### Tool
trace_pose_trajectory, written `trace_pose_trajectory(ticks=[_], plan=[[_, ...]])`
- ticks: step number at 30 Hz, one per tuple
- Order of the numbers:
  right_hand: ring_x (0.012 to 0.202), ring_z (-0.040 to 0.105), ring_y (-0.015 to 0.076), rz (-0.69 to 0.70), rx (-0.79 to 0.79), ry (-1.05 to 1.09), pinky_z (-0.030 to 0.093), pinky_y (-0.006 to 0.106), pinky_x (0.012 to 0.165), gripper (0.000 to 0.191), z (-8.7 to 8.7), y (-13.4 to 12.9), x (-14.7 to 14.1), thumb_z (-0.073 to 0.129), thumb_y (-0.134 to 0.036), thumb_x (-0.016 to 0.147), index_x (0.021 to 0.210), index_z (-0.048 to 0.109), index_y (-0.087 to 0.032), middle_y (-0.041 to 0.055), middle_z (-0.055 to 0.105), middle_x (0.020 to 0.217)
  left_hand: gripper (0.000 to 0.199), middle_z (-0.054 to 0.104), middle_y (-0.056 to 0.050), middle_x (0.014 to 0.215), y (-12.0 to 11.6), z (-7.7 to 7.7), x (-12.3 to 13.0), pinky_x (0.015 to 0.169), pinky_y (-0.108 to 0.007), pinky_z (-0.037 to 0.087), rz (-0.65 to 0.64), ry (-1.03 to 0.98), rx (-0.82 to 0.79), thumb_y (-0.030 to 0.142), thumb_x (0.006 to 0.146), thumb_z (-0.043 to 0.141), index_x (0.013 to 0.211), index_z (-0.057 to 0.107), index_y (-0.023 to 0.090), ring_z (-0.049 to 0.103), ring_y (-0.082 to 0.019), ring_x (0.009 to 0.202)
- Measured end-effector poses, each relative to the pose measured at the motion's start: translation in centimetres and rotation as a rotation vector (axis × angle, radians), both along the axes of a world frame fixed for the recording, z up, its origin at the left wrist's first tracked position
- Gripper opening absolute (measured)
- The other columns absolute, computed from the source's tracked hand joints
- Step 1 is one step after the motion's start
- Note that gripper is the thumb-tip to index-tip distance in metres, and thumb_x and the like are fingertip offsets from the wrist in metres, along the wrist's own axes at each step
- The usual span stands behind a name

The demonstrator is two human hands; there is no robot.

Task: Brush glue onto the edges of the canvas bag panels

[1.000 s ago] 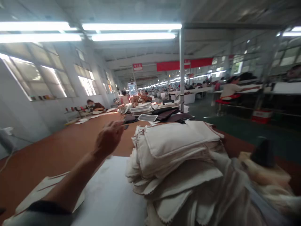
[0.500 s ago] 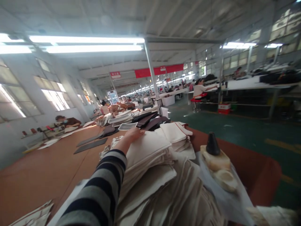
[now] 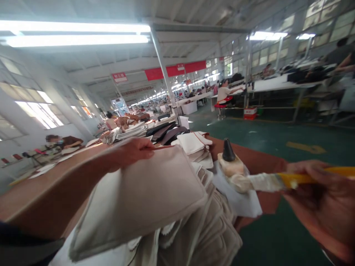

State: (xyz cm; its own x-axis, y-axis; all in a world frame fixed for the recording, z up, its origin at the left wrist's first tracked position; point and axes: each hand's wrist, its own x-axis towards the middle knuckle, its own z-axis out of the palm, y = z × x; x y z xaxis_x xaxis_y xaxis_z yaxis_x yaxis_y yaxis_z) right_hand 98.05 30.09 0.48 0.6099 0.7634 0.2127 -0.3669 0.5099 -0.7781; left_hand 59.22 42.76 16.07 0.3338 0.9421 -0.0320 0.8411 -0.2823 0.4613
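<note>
My left hand [image 3: 131, 151] grips the far edge of a beige fabric panel [image 3: 146, 195] with stitched edges, holding it tilted above the other panels. Below lies a messy heap of similar beige panels [image 3: 210, 225]. On the right, my right hand [image 3: 327, 199] is closed around a yellow-handled brush [image 3: 294, 180] with a pale, crusted head. The brush head points left and meets the round mouth of a cream-coloured container [image 3: 231, 166]; whether it dips inside I cannot tell. A black cone [image 3: 229, 150] stands on top of that container.
White sheeting [image 3: 252, 207] lies under the container on the brown table [image 3: 248, 155]. Behind the heap are folded cream panels [image 3: 191, 143] and dark pieces [image 3: 169, 133]. A co-worker [image 3: 65, 142] sits at the left; another person [image 3: 224, 92] sits at a far table.
My left hand has lifted the top panel from the stack and drawn it nearer. My right hand has come into view with the brush. The view has shifted right.
</note>
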Motion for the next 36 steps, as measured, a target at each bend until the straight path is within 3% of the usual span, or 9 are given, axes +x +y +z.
trace_pose_trajectory(ticks=[3,6,9,14,18,21,27,31,36], plan=[[0.049,0.047,0.008,0.084,-0.04,0.157,0.046,0.018,0.047,0.038,0.6,1.2,-2.8,0.093,-0.033,0.053,0.07,0.063,-0.016,-0.0006,0.049,0.059,0.022,0.065,-0.001,0.078,-2.4,-5.9,0.7,0.064,-0.026,0.039,-0.047,0.196,0.033,0.037,0.078,0.058,0.086,0.068,0.019,0.057,-0.018,0.075],[0.049,0.047,0.0081,0.181,-0.04,0.141,0.042,0.016,0.047,0.038,-0.2,2.7,-5.7,0.093,-0.034,0.057,0.075,0.064,-0.016,-0.0022,0.048,0.056,0.017,0.066,0.0,0.077,-3.4,-11.9,1.6,0.06,-0.026,0.035,-0.004,0.279,-0.018,0.025,0.076,0.054,0.084,0.068,0.019,0.058,-0.017,0.073],[0.05,0.047,0.0092,0.289,-0.038,0.054,0.04,0.018,0.048,0.038,-2.4,4.2,-7.4,0.09,-0.037,0.063,0.079,0.063,-0.016,-0.0033,0.047,0.055,0.021,0.069,-0.001,0.079,-3.3,-14.6,2.5,0.059,-0.027,0.035,0.033,0.259,-0.029,0.027,0.081,0.051,0.086,0.07,0.02,0.061,-0.017,0.072],[0.056,0.047,0.0114,0.285,0.041,-0.152,0.04,0.022,0.052,0.026,-4.9,6.9,-8.6,0.078,-0.038,0.082,0.087,0.064,-0.016,-0.0013,0.051,0.063,0.029,0.07,-0.004,0.081,-2.6,-15.1,4.3,0.062,-0.03,0.036,0.054,0.268,0.052,0.043,0.089,0.05,0.082,0.07,0.023,0.064,-0.022,0.077],[0.054,0.046,0.0111,0.248,0.095,-0.129,0.041,0.023,0.055,0.023,-5.1,9.1,-9.1,0.075,-0.034,0.083,0.08,0.061,-0.016,-0.0035,0.045,0.058,0.022,0.069,-0.008,0.101,-3.3,-16.6,6.1,0.07,-0.032,0.039,0.059,0.295,0.158,0.031,0.091,0.047,0.087,0.068,0.023,0.065,-0.026,0.093],[0.052,0.046,0.0103,0.237,0.082,-0.106,0.04,0.022,0.053,0.023,-5.3,10.5,-9.0,0.075,-0.033,0.081,0.078,0.06,-0.016,-0.0041,0.045,0.056,0.024,0.068,-0.008,0.1,-3.5,-17.9,7.0,0.07,-0.032,0.04,0.103,0.263,0.18,0.04,0.092,0.049,0.087,0.066,0.024,0.064,-0.026,0.09],[0.044,0.042,0.0095,0.286,0.012,-0.037,0.037,0.021,0.045,0.024,-6.0,11.7,-8.3,0.074,-0.031,0.072,0.078,0.056,-0.017,-0.0061,0.044,0.05,0.024,0.071,-0.004,0.084,-2.5,-18.3,6.0,0.065,-0.028,0.041,0.054,-0.054,-0.059,0.037,0.086,0.057,0.089,0.073,0.019,0.063,-0.022,0.078],[0.044,0.041,0.0093,0.367,-0.006,-0.04,0.036,0.021,0.044,0.022,-6.1,11.5,-9.4,0.071,-0.032,0.071,0.077,0.054,-0.017,-0.0053,0.044,0.054,0.04,0.075,-0.005,0.096,-2.6,-17.9,5.3,0.068,-0.027,0.045,0.051,-0.449,-0.341,0.041,0.084,0.062,0.111,0.073,0.014,0.065,-0.02,0.078],[0.051,0.045,0.0107,0.419,0.021,-0.153,0.036,0.021,0.047,0.022,-6.3,12.3,-11.5,0.071,-0.034,0.078,0.079,0.059,-0.015,-0.0024,0.048,0.059,0.054,0.076,-0.008,0.107,-3.2,-17.1,5.1,0.08,-0.029,0.049,0.099,-0.566,-0.419,0.046,0.077,0.073,0.12,0.072,0.014,0.067,-0.022,0.092]])
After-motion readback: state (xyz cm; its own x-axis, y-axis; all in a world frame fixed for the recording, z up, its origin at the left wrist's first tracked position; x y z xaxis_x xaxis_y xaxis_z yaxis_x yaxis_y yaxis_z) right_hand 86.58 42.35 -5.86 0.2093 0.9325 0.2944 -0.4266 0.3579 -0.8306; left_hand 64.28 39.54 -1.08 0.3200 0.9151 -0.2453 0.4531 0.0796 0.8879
